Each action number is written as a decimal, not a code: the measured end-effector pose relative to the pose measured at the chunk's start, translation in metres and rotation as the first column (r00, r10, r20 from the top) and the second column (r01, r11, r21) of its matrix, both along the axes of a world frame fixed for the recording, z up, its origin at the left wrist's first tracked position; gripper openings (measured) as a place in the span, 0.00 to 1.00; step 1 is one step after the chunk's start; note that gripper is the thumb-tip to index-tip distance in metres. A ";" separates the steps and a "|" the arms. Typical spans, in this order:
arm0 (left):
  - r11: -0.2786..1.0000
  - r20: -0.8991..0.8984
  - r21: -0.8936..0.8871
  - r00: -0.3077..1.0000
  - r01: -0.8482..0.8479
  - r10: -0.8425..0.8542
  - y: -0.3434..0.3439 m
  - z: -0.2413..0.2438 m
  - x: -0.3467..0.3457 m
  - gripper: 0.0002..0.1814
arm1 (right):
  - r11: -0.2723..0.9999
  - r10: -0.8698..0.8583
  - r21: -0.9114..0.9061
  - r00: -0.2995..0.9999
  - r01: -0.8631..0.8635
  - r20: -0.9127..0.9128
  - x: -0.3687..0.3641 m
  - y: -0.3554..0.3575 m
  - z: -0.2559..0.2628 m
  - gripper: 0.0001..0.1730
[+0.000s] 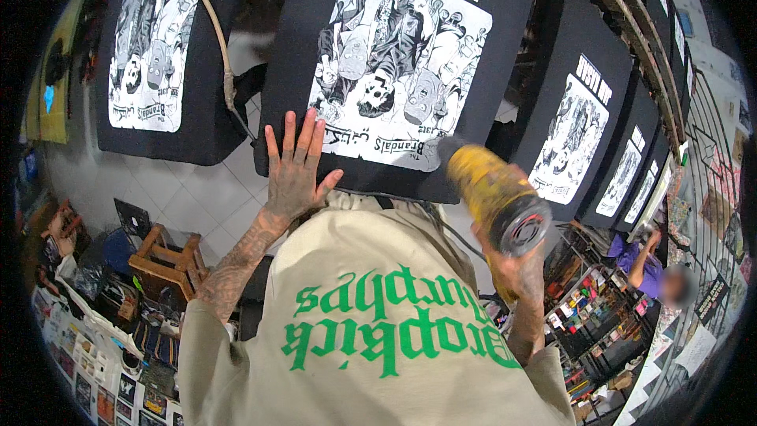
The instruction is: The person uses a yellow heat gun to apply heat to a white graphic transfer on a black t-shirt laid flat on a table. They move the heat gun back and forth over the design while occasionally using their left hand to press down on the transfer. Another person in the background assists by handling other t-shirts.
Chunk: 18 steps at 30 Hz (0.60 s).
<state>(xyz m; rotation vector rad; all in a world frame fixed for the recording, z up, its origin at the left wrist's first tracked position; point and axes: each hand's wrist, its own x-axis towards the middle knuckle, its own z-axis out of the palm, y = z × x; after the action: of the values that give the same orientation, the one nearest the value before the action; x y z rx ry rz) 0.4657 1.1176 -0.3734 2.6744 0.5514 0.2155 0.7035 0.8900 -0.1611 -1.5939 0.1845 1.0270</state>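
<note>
A black T-shirt lies stretched flat before me and bears a large white and grey print with lettering. My left hand, fingers spread, rests on its near left edge beside the print. In my right hand is a yellow and black heat gun, gripped by its handle. Its blurred dark nozzle points at the near right corner of the print; whether it touches the fabric I cannot tell.
More printed black shirts flank mine, one at left and several at right. A cable hangs across the left one. A wooden stool stands on the tiled floor. Another person in purple is at far right, near a loaded rack.
</note>
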 end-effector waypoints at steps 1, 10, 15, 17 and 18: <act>1.000 -0.029 -0.010 1.000 -0.003 0.003 0.000 0.002 0.000 0.45 | 0.988 0.136 -0.098 0.975 -0.120 0.176 0.003 0.002 -0.006 0.53; 1.000 -0.074 -0.024 0.997 -0.019 0.018 0.004 0.009 0.004 0.44 | 0.885 0.412 -0.359 0.857 -0.296 0.308 0.032 0.020 -0.006 0.48; 0.997 -0.042 -0.058 0.998 -0.044 0.041 0.006 0.008 0.006 0.44 | 0.793 0.594 -0.452 0.683 -0.408 0.425 0.040 0.020 -0.011 0.38; 0.998 -0.064 -0.050 0.998 -0.032 0.028 0.008 0.010 0.008 0.44 | 0.770 0.612 -0.493 0.685 -0.404 0.395 0.041 0.022 -0.009 0.34; 0.998 -0.078 -0.054 0.997 -0.034 0.030 0.007 0.011 0.008 0.44 | 0.755 0.603 -0.530 0.726 -0.386 0.330 0.042 0.027 -0.004 0.34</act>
<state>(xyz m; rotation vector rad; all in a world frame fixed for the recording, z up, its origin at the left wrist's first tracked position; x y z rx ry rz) 0.4735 1.1249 -0.3619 2.6302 0.6150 0.1046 0.7452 0.9173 -0.1654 -2.3476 -0.4416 0.9910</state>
